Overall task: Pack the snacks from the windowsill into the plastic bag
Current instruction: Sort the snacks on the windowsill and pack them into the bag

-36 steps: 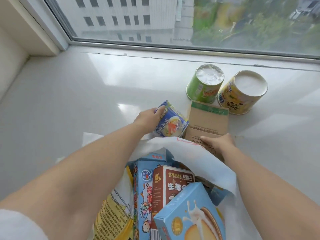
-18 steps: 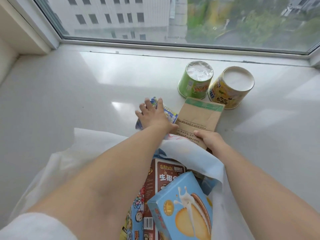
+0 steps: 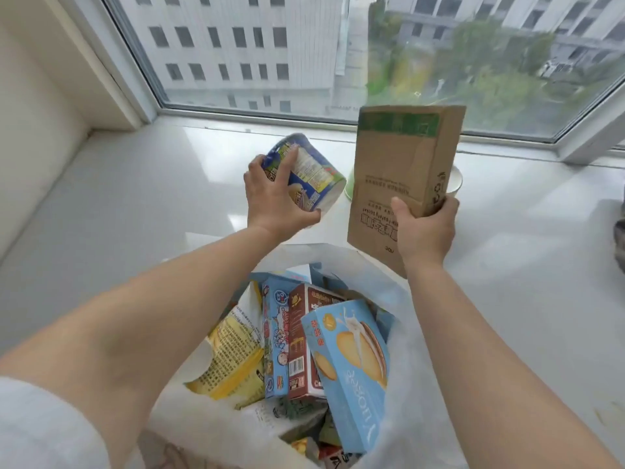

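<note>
With the left hand [image 3: 277,201] clamped round the blue cup [image 3: 304,174] and the right hand [image 3: 422,228] gripping the brown box [image 3: 402,177], both lifted above the windowsill [image 3: 135,204], each should be lowered upright into the gaps of the near, crowded plastic bag [image 3: 406,384].

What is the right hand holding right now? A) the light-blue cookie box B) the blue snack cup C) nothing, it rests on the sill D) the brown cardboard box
D: the right hand grips the lower end of the brown cardboard box, lifted upright above the plastic bag, while the left hand holds the blue snack cup.
</note>
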`<state>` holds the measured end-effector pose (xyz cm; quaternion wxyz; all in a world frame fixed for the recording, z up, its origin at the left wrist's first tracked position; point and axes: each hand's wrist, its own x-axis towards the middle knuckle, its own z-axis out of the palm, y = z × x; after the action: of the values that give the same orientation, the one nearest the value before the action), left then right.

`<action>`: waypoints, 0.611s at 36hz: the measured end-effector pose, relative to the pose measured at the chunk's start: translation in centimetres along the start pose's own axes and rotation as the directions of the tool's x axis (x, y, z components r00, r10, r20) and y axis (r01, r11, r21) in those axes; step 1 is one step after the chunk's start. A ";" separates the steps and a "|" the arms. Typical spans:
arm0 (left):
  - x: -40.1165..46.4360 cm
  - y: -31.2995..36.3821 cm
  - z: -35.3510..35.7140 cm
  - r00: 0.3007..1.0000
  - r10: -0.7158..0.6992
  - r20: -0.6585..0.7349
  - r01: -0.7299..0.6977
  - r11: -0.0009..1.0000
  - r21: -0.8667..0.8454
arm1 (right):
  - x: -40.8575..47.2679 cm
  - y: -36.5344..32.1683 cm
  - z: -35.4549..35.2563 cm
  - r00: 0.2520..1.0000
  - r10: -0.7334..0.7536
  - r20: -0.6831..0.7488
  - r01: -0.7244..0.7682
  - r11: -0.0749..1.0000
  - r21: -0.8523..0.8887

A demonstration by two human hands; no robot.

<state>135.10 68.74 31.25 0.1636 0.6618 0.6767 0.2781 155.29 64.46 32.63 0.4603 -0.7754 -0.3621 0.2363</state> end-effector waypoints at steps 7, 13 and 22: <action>-5.1 3.1 -6.9 0.981 -0.028 -0.192 -0.032 0.952 -0.304 | -5.3 -4.5 -4.5 0.997 0.006 -0.073 0.018 0.948 0.316; -13.0 0.1 -9.3 0.977 0.079 -0.196 -0.136 0.944 -0.301 | -10.2 -2.6 -8.6 0.990 0.113 0.082 -0.135 0.925 0.356; -21.8 -5.5 -7.5 0.998 0.015 0.060 -0.018 0.998 0.065 | -15.1 0.8 -10.9 0.976 0.217 -0.024 -0.208 0.955 0.211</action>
<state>127.79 46.18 30.74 0.1595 0.6805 0.6748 0.2370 153.77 46.55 37.50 0.5187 -0.7631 -0.2392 0.3024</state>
